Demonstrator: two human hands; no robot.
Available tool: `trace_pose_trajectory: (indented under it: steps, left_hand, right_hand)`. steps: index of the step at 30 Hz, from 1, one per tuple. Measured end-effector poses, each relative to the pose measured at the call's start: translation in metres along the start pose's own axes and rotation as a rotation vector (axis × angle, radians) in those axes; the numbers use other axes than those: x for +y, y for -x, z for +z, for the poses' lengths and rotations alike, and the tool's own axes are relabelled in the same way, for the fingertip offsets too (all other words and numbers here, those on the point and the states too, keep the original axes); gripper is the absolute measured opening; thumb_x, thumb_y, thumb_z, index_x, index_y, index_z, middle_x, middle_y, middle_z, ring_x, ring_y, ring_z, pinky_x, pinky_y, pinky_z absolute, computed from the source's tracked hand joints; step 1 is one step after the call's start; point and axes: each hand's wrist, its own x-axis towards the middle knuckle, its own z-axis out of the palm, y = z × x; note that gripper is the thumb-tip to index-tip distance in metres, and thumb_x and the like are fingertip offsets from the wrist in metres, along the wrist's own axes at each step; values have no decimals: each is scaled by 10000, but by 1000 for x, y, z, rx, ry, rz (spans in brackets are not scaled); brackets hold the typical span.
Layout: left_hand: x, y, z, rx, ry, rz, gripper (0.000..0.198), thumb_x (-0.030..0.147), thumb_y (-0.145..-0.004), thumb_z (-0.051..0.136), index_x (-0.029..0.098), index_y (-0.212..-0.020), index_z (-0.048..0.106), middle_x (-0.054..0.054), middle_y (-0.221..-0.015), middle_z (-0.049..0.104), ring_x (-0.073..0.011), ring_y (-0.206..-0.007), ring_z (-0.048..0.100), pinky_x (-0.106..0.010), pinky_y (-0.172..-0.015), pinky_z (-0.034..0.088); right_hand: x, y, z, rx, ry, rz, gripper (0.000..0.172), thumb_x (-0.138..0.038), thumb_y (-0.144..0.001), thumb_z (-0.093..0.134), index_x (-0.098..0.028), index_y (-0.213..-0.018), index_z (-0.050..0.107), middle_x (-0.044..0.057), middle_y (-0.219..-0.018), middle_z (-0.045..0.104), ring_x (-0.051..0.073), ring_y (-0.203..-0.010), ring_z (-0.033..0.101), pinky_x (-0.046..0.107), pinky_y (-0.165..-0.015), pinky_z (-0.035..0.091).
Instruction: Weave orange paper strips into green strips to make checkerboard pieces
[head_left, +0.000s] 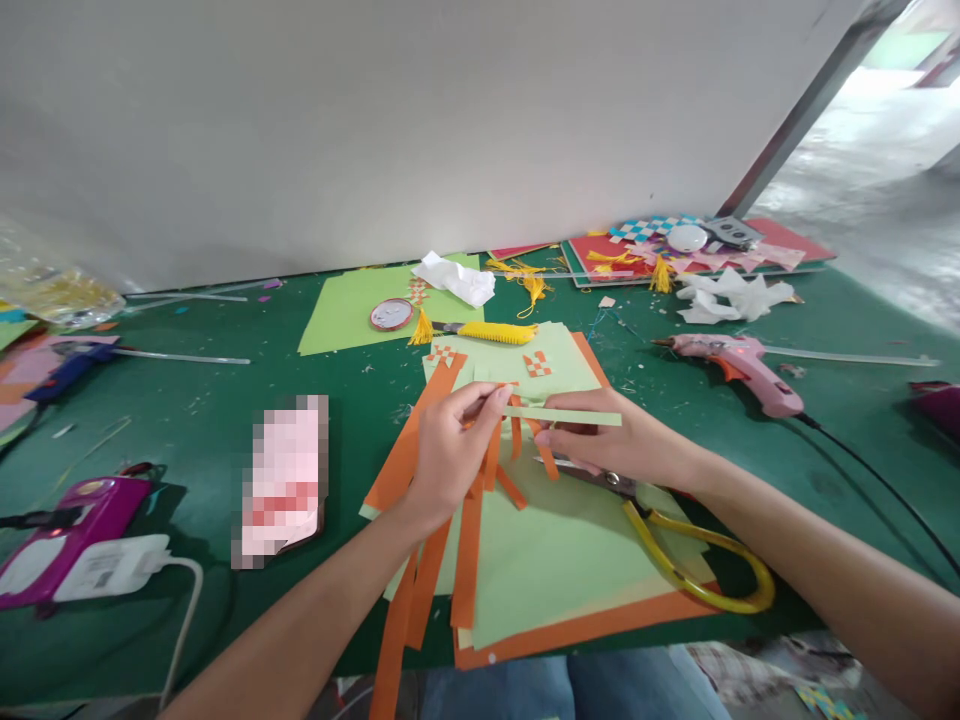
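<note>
My left hand [454, 440] is closed in a pinch on woven paper strips. A light green paper strip [574, 415] sticks out from it to the right, and several short orange strips [493, 460] hang down. Facing it, my right hand [611, 430] pinches one of the orange strips [550, 460] between thumb and fingers; part of its grip is hidden by the green strip. Under both hands lies a stack of light green paper [555, 570] with orange sheets beneath. Scissors with yellow handles [616, 484] rest on the stack, below my right hand. Long orange strips [466, 560] lie at its left.
A yellow cutter knife [495, 332] and a round tin [391, 314] lie beyond the stack. At right is a pink glue gun [739, 368] with its cord; a blurred-out pink object [281, 485] and a purple power strip [82, 530] are at left. A wall [375, 130] stands behind.
</note>
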Motion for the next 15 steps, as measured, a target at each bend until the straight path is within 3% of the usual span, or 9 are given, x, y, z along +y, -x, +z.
trace_pose_trajectory:
  steps: [3, 6, 15]
  left_hand:
    - [0, -1, 0, 0, -3, -2, 290, 426, -887, 562, 177, -796, 679, -1, -684, 617, -136, -627, 517, -226, -570, 393]
    - [0, -1, 0, 18, -10, 10, 285, 424, -887, 566, 180, -809, 689, -6, -705, 636, -141, -642, 535, -228, -585, 410]
    - [-3, -3, 1, 47, 2, -27, 279, 428, -877, 585, 184, -778, 679, -3, -713, 621, -130, -637, 523, -226, -538, 385]
  right_hand:
    - [-2, -1, -6, 106, 194, -126, 168, -327, -837, 596, -190, -741, 599, -27, -646, 537, 105, -575, 449, 231, -547, 388]
    - [-3, -3, -11, 184, 331, -138, 161, -319, -853, 584, -187, -776, 633, -15, -649, 576, 109, -559, 429, 243, -533, 345]
    - [-3, -5, -11, 288, 322, -266, 126, -242, -853, 581, -183, -741, 579, 9, -729, 591, 124, -627, 472, 254, -591, 386]
